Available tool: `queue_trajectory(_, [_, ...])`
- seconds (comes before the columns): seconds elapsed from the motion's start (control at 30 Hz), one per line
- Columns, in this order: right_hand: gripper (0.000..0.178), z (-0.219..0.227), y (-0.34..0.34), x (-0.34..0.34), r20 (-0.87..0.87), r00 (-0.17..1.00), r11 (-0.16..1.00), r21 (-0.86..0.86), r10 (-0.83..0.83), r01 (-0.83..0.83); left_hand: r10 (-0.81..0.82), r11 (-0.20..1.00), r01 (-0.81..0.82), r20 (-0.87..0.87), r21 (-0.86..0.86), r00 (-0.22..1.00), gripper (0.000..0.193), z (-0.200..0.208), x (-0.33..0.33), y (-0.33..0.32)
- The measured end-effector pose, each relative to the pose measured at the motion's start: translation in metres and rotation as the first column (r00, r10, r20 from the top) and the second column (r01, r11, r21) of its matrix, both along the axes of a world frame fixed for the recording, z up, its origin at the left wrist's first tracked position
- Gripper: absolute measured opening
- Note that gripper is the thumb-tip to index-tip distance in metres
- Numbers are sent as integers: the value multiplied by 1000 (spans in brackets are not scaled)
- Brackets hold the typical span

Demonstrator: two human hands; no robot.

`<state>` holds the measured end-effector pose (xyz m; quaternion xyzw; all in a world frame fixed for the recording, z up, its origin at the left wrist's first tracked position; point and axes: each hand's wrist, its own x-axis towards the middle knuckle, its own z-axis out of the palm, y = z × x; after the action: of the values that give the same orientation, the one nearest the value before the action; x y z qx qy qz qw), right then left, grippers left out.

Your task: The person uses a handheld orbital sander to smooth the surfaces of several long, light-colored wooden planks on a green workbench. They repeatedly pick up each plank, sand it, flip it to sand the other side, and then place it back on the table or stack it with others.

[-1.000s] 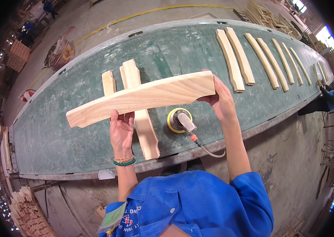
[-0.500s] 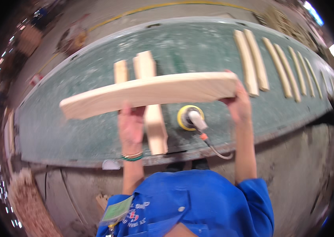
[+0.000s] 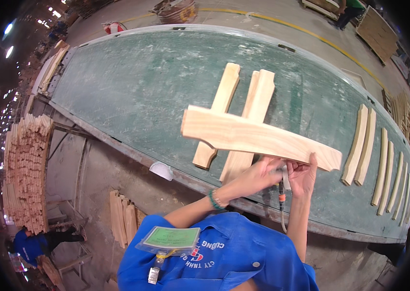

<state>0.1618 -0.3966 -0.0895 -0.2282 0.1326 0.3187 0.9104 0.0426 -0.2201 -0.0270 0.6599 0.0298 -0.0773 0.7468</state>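
Observation:
A pale wooden board [image 3: 258, 133] with a curved, notched edge is held up over the green table [image 3: 137, 92]. My right hand [image 3: 303, 175] grips its lower edge near the right end, thumb up on its face. My left hand [image 3: 263, 174] is close beside the right one, just below the board; its fingers are blurred, and whether they hold the board is unclear. Behind the board lie similar wooden pieces, one [image 3: 227, 87] at left and a pair [image 3: 261, 94] beside it. The hands mostly hide a sander, whose orange hose fitting [image 3: 281, 197] shows below them.
Several narrow wooden strips [image 3: 361, 143] lie in a row on the table's right side. A white cup-like object [image 3: 161, 170] sits at the near edge. Stacked wood [image 3: 28, 169] stands at left, near a person in blue [image 3: 32, 247]. Short boards [image 3: 123, 218] are below the table.
The board has swung round, its right end now lower than its left. My left hand has come away from the board's middle toward my right hand. The view has turned, shifting the table's contents right.

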Motion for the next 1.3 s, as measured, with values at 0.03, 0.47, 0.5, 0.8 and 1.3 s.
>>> queue_trajectory(0.03, [37, -13, -12, 7, 10, 1000, 1000, 10, 27, -27, -129, 970, 117, 44, 214, 991, 50, 4, -10, 7])
queue_trajectory(0.47, [48, 59, 32, -33, 242, 880, 846, -464, 408, -264, 314, 532, -236, 70, 813, 947, 86, -11, -25, 86])
queue_trajectory(0.5, [47, 59, 21, -33, 255, 868, 821, -514, 425, -251, 423, 491, -276, 51, 826, 905, 83, -20, -20, 92])
queue_trajectory(0.8, [40, 6, -88, -22, 291, 947, 766, -636, 135, 86, 744, 283, -295, -15, 912, 668, 77, -125, 55, 184])
queue_trajectory(1.3, [90, -85, -253, 176, 154, 955, -666, -688, 255, 289, 627, 196, -143, -12, 970, 779, 93, -108, 74, 141])
